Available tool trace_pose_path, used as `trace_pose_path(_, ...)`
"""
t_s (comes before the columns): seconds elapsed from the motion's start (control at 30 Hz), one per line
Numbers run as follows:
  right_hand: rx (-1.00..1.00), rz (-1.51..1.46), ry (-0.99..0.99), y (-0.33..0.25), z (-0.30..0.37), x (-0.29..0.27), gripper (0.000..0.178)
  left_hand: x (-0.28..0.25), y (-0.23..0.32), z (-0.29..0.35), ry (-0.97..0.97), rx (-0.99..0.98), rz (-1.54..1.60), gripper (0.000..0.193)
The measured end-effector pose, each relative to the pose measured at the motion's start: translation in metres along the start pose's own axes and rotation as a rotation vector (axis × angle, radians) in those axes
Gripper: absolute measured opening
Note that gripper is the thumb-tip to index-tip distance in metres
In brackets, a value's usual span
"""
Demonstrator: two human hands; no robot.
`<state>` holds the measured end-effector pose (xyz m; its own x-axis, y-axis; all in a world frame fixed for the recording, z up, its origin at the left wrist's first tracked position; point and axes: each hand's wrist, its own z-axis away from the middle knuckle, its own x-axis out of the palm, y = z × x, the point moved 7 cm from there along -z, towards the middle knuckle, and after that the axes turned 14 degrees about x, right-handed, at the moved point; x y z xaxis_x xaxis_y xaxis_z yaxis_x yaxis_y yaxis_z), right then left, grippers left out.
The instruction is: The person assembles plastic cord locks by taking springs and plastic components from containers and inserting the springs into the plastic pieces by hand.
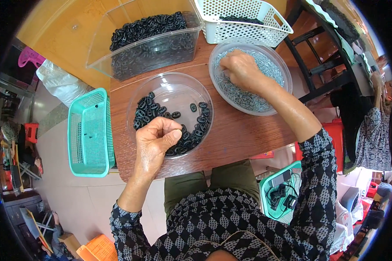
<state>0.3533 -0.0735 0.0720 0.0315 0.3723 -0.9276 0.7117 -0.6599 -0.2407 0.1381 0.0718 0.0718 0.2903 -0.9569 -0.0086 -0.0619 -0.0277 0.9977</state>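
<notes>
Left hand (151, 140) pinched narrow, right hand (244, 73) curled, I'm hovering over black pieces (200, 126) and silver pieces (272, 71), favouring a light touch; what either is holding, I cannot tell.

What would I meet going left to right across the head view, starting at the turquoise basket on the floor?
Turquoise basket → clear round bowl with black oval pieces → round bowl of small silvery pieces → dark wooden frame.

Black-and-grey diamond top (204, 217), matching sleeves (316, 182), olive trousers (233, 177)
</notes>
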Motion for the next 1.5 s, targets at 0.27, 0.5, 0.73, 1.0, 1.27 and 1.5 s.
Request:
trace_pose_path(0.27,0.064,-0.033,-0.098,0.007,0.001,0.008,0.003,0.004,0.004,0.003,0.048,-0.017,0.073,0.013)
trace_pose_path(0.5,-0.126,0.117,-0.068,-0.018,0.004,0.009,0.005,0.009,0.004,0.004,0.053,-0.02,0.096,0.008)
trace_pose_path(0.73,-0.246,0.213,-0.037,-0.037,0.007,0.012,0.006,0.011,0.003,0.004,0.068,-0.001,0.136,0.01)
trace_pose_path(1.0,-0.137,0.167,0.017,-0.028,0.004,0.007,0.008,0.004,-0.007,0.001,0.187,-0.102,0.453,0.009)
trace_pose_path(1.27,0.107,-0.279,-0.067,-0.04,0.026,-0.031,0.006,0.005,-0.008,0.001,0.197,-0.072,0.543,0.009)
trace_pose_path(1.5,0.178,-0.781,-0.208,-0.088,0.054,-0.037,0.008,0.017,-0.01,0.001,0.166,-0.115,0.632,0.009)
